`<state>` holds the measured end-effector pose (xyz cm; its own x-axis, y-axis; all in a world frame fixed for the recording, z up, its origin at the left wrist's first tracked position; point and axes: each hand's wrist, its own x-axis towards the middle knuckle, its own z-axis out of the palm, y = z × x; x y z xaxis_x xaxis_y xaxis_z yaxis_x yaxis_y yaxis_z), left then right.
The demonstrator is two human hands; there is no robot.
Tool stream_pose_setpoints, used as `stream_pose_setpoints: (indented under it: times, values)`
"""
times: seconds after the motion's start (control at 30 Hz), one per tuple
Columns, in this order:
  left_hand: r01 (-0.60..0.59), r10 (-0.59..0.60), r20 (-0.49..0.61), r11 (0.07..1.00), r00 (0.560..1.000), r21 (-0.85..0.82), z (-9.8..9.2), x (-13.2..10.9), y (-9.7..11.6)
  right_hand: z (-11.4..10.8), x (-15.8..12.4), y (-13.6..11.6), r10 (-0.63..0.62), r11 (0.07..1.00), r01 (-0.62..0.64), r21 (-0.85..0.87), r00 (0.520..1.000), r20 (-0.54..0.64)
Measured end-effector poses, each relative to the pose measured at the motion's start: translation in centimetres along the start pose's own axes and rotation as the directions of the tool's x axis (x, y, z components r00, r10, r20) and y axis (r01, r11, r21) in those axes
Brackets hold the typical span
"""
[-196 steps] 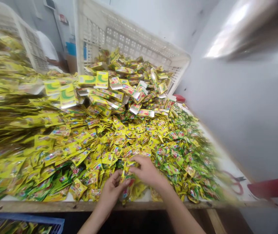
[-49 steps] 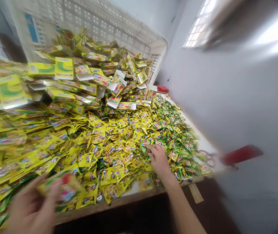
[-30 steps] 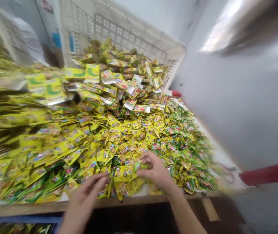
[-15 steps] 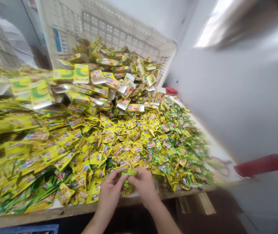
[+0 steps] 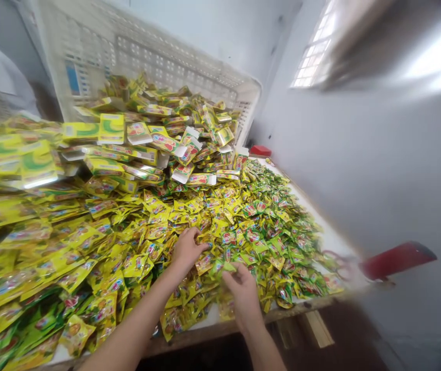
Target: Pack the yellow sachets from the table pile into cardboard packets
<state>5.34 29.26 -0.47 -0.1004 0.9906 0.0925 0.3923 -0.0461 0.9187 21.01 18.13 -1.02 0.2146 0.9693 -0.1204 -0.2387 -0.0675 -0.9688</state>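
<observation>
Fingers on sachets, white table, grey wall, crate

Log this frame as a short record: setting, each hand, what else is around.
Setting: table heaped with yellow and green sachets
Left hand: reaching into the heap, fingers down on sachets, grip unclear
Right hand: near the front edge, fingers curled at a green sachet, grip unclear
Behind: flat cartons piled in front of a white crate
Right side: red object, blurred
</observation>
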Motion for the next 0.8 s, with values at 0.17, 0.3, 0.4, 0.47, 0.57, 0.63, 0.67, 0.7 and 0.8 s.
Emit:
stream_pose_setpoints:
  times: [0.17, 0.3, 0.4, 0.47, 0.57, 0.63, 0.67, 0.7, 0.8]
  values:
    - [0.078, -0.049, 0.137, 0.972, 0.989, -0.22, -2.4, -3.1, 0.7, 2.1, 1.6, -1.1, -0.072, 0.996, 0.077, -0.032, 0.987, 0.141]
    - [0.137, -0.081, 0.181, 0.938, 0.98, -0.32, -3.9, -6.4, 1.4, 4.4, 2.3, -1.4, -0.093, 0.985, 0.124, -0.119, 0.966, 0.241]
    - [0.158, -0.094, 0.187, 0.917, 0.978, -0.366, -4.7, -7.9, 1.5, 5.0, 2.3, -0.9, -0.079, 0.975, 0.134, -0.177, 0.954, 0.288]
    - [0.19, -0.116, 0.2, 0.894, 0.973, -0.405, -5.2, -8.3, 1.3, 4.9, 2.0, -0.4, -0.1, 0.961, 0.161, -0.223, 0.96, 0.263]
    - [0.224, -0.164, 0.172, 0.873, 0.971, -0.433, -5.5, -8.5, 0.8, 4.7, 1.2, 0.1, -0.172, 0.922, 0.239, -0.304, 0.957, 0.232]
    - [0.213, -0.168, 0.144, 0.887, 0.975, -0.41, -5.4, -8.6, 0.7, 4.7, 0.6, 0.4, -0.107, 0.929, 0.208, -0.305, 0.942, 0.318]
    - [0.2, -0.157, 0.141, 0.899, 0.978, -0.39, -5.3, -8.5, 0.7, 4.7, 0.4, 0.5, -0.052, 0.939, 0.166, -0.301, 0.935, 0.352]
    - [0.182, -0.139, 0.143, 0.913, 0.98, -0.366, -5.1, -8.4, 0.9, 4.6, 0.2, 0.6, -0.002, 0.946, 0.119, -0.302, 0.933, 0.361]
    - [0.084, -0.048, 0.134, 0.957, 0.99, -0.279, -5.3, -7.4, 2.0, 4.2, -0.1, 0.4, 0.028, 0.941, 0.077, -0.328, 0.953, 0.302]
